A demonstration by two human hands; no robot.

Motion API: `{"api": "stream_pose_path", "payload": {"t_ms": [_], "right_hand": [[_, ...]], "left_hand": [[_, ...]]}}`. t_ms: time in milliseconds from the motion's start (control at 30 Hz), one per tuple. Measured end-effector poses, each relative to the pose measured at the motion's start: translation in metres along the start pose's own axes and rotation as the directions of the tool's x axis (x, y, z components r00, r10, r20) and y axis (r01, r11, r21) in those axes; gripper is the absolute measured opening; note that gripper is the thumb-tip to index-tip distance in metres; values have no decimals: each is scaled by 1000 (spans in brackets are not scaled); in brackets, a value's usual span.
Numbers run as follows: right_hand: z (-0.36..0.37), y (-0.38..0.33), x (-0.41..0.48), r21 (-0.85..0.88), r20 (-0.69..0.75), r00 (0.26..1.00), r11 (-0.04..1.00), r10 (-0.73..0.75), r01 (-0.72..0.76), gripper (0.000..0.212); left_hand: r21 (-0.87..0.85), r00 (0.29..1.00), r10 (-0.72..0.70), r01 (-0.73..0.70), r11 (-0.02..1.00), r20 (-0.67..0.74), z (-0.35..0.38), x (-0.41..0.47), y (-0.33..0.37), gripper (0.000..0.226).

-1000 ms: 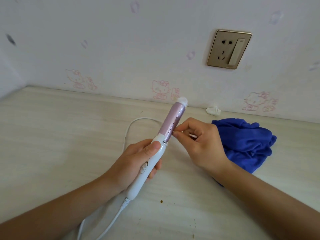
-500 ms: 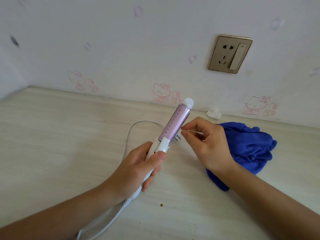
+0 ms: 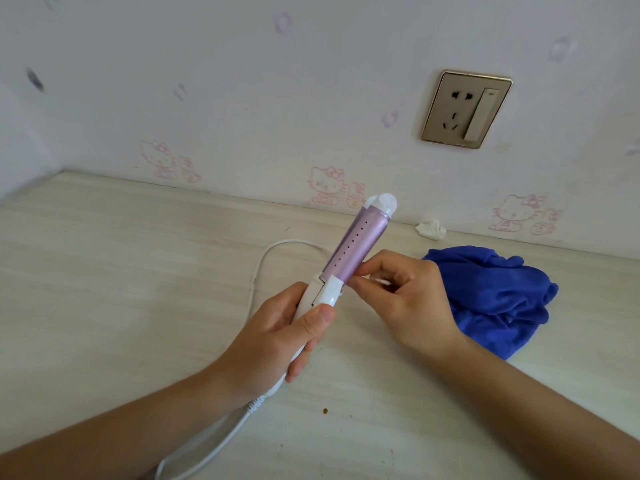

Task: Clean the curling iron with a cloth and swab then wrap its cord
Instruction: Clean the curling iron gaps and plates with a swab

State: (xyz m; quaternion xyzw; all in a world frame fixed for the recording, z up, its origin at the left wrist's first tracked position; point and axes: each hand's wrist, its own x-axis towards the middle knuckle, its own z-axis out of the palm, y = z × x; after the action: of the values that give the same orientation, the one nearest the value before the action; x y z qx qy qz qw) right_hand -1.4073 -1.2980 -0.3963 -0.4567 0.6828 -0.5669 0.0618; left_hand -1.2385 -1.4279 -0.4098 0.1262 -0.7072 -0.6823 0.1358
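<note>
My left hand [image 3: 277,337] grips the white handle of the curling iron [image 3: 356,247], which tilts up to the right with its pink dotted barrel and white tip in the air. My right hand [image 3: 408,299] pinches a thin cotton swab [image 3: 379,281] and holds one end against the lower barrel, just above the white collar. The white cord [image 3: 256,271] loops on the table behind the iron and another stretch runs off the bottom edge from the handle's base. A crumpled blue cloth [image 3: 498,299] lies on the table to the right, behind my right hand.
The light wooden table [image 3: 121,289] meets a papered wall with a gold socket and switch [image 3: 465,109]. A small white wad [image 3: 431,230] lies at the wall's foot, near the cloth. A brown crumb [image 3: 325,411] sits on the table near my forearms.
My left hand has slid up the handle and its thumb now rests by the white collar. The swab has come back against the lower barrel after being a little apart from it.
</note>
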Motion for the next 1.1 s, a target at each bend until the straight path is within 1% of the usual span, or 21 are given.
{"api": "stream_pose_path", "payload": {"t_ms": [167, 600, 733, 900, 1033, 1100], "right_hand": [[0, 1, 0, 3, -13, 1000, 1000, -27, 27, 5], [4, 0, -6, -17, -65, 995, 997, -74, 73, 7], [10, 1, -10, -8, -94, 993, 998, -69, 69, 11], [13, 1, -12, -7, -84, 993, 997, -80, 80, 12], [8, 4, -6, -1, -107, 993, 998, -56, 56, 12], [7, 4, -6, -2, -65, 995, 997, -79, 79, 13]], "left_hand": [[-10, 1000, -27, 27, 1000, -6, 0, 0, 4, 61], [-21, 997, -74, 74, 997, 25, 0, -1, 7, 59], [-18, 997, -74, 74, 997, 22, 0, -1, 8, 62], [-55, 996, -80, 81, 995, 28, -1, -2, 10, 66], [-90, 995, -83, 87, 992, 49, -2, -3, 10, 60], [-91, 995, -92, 95, 991, 47, -2, -4, 10, 62]]}}
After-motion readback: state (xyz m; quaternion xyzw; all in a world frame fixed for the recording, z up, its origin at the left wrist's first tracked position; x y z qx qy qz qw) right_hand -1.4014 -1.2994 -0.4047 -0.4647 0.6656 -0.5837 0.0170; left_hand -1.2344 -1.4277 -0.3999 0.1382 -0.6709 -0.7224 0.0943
